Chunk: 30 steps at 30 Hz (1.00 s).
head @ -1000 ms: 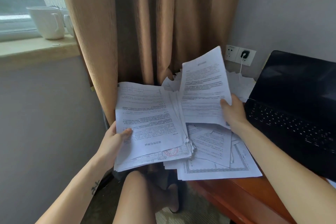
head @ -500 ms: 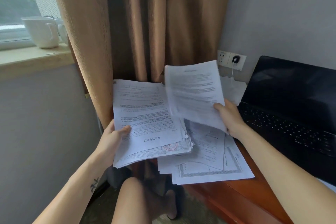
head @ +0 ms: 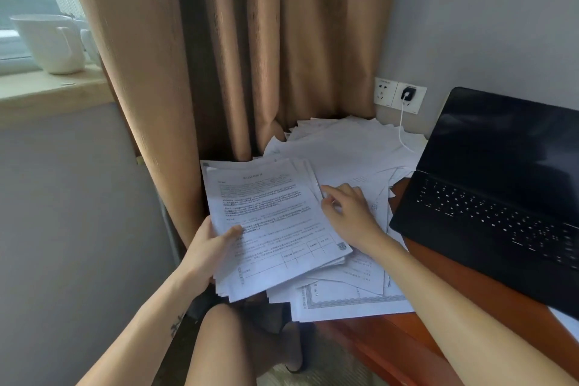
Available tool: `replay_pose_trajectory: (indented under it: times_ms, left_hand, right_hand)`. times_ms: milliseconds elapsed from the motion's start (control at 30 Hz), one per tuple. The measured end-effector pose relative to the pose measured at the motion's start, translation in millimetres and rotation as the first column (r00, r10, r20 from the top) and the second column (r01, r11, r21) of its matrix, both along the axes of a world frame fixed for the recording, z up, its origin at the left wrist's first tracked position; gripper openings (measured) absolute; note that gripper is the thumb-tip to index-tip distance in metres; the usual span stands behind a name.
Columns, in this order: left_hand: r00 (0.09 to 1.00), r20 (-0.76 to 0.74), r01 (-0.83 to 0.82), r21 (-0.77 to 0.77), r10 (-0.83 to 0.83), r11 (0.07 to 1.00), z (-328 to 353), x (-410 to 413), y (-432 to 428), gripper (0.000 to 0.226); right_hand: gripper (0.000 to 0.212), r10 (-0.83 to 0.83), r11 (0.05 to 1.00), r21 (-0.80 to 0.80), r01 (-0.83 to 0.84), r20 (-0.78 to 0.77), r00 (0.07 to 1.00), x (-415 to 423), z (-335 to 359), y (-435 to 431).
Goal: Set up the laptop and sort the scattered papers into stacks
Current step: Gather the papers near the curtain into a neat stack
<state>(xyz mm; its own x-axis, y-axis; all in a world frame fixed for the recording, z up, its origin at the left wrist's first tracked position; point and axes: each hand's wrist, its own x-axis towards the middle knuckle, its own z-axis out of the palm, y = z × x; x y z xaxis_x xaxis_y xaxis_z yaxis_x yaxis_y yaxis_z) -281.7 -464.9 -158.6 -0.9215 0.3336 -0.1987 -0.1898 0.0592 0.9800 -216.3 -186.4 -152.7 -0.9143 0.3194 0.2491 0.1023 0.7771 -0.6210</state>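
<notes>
The gathered stack of papers (head: 269, 229) sits at the centre of the frame, tilted up off the desk, its sheets fanned unevenly along the right edge. It looks light, limp and prone to slide sheet on sheet, so a hold across a whole edge with the thumb on top should serve best. The left hand (head: 203, 257) grips its lower left corner that way. The right hand (head: 347, 213) has curled fingers at the stack's right edge; whether they pinch a sheet cannot be told. Scattered papers (head: 344, 147) lie behind and beneath. The open laptop (head: 488, 197) stands at the right on the desk (head: 391, 341).
</notes>
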Motion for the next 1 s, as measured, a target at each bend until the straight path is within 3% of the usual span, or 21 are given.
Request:
replay_pose_trajectory:
  times_ms: [100, 333, 533, 733, 900, 1000]
  left_hand:
    - [0.998, -0.027, -0.049, -0.028, 0.049, 0.998, -3.4, -4.2, -4.6, 0.034]
    - [0.987, -0.066, -0.149, -0.034, 0.146, 0.988, -4.3, -9.7, -15.6, 0.036]
    - [0.978, -0.075, -0.200, -0.049, 0.196, 0.979, -8.7, -9.0, -18.2, 0.033]
    - [0.972, -0.075, -0.227, -0.041, 0.223, 0.973, -2.0, -3.2, -12.3, 0.032]
    - [0.970, -0.067, -0.239, -0.046, 0.235, 0.970, 5.2, 2.6, -16.2, 0.034]
    - [0.968, -0.031, -0.249, -0.024, 0.249, 0.968, 8.7, 7.4, -19.8, 0.031]
  right_hand:
    - [0.041, 0.003, 0.998, 0.066, -0.002, -0.021, 1.000, 5.6, -3.1, 26.6]
    - [0.089, 0.069, 0.966, 0.209, -0.151, 0.357, 0.931, 1.9, 16.3, 51.4]
    - [0.100, 0.061, 0.941, 0.287, -0.178, 0.376, 0.925, -4.2, 17.5, 49.5]
    - [0.082, 0.095, 0.922, 0.316, -0.222, 0.371, 0.924, -6.8, 17.6, 45.7]
    - [0.039, 0.102, 0.885, 0.438, -0.157, 0.146, 0.984, -4.0, 16.9, 48.8]
    - [0.025, 0.086, 0.910, 0.407, -0.082, 0.007, 0.996, -0.9, 15.6, 58.1]
